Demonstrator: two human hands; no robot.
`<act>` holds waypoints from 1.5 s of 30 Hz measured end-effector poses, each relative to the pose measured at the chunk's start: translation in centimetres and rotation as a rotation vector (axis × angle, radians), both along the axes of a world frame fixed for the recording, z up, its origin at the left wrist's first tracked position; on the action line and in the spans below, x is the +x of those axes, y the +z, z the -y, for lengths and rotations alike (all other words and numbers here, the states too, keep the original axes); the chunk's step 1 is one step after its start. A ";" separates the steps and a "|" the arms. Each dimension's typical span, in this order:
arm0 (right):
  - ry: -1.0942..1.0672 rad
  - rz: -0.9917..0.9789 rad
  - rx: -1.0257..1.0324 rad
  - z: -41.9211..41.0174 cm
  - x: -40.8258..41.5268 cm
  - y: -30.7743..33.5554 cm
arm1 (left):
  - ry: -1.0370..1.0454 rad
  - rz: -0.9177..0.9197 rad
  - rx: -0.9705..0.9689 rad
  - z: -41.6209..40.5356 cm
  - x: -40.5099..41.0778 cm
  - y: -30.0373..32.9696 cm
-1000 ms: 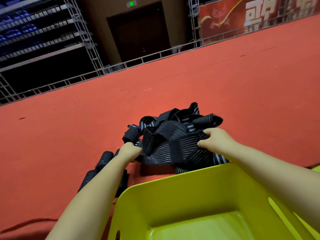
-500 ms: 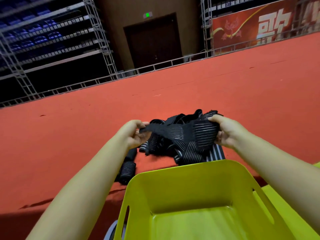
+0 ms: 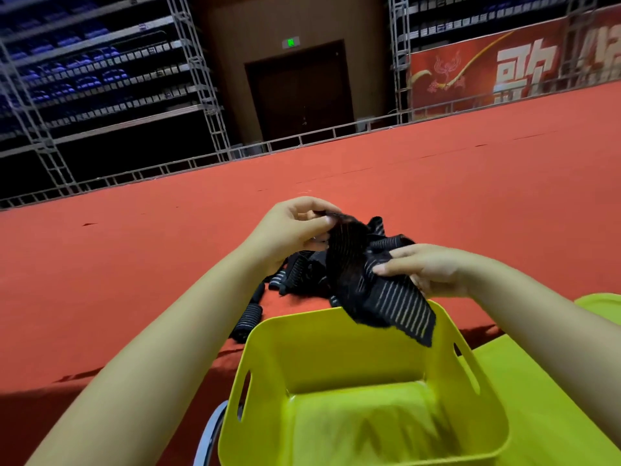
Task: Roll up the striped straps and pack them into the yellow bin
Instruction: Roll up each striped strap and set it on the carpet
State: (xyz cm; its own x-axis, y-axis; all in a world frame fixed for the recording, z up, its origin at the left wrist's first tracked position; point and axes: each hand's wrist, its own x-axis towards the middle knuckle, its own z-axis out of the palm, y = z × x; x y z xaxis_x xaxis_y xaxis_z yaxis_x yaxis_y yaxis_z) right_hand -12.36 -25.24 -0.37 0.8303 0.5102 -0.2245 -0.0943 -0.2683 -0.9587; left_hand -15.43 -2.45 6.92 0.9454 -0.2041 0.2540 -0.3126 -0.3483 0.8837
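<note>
We see the yellow bin close in front of us, its floor bare as far as the blurred bottom lets us judge; no strap lies inside it. A second yellow-green surface sits just beside the bin on its right. Both forearms reach forward over the bin toward the red carpet.

Our left hand is raised, fingers curled, pinching the top end of a striped strap between thumb and fingertips. Our right hand is lower and to the right, thumb on top of the same strap and fingers curled beneath it, gripping it partway along. The strap's free end hangs down over the bin's far rim, above the opening but not resting inside.

Behind the held strap, a loose pile of straps lies on the carpet. Left of the bin, a few rolled straps lie on the carpet in a short row, the nearest just beside the bin's left corner.
</note>
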 end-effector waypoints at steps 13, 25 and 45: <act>-0.016 0.033 -0.053 -2.0 -4.1 -0.6 | 0.095 -0.086 0.061 -0.9 -3.3 -3.4; -0.198 0.151 0.134 -3.6 -1.4 -2.8 | 0.109 -0.313 -0.168 -0.9 -1.2 -7.6; -0.593 -0.202 -0.069 -1.8 12.9 -9.3 | 0.292 -0.334 0.071 -2.7 6.0 -12.8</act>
State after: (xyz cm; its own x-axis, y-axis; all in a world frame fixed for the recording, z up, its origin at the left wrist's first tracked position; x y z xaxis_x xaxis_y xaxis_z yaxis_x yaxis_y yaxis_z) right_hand 0.59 -23.44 -9.62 0.9053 -0.0454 -0.4224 -0.4235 -0.1757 -0.8887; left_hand -9.48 0.25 -5.92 0.9937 0.0781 -0.0804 0.1068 -0.4428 0.8902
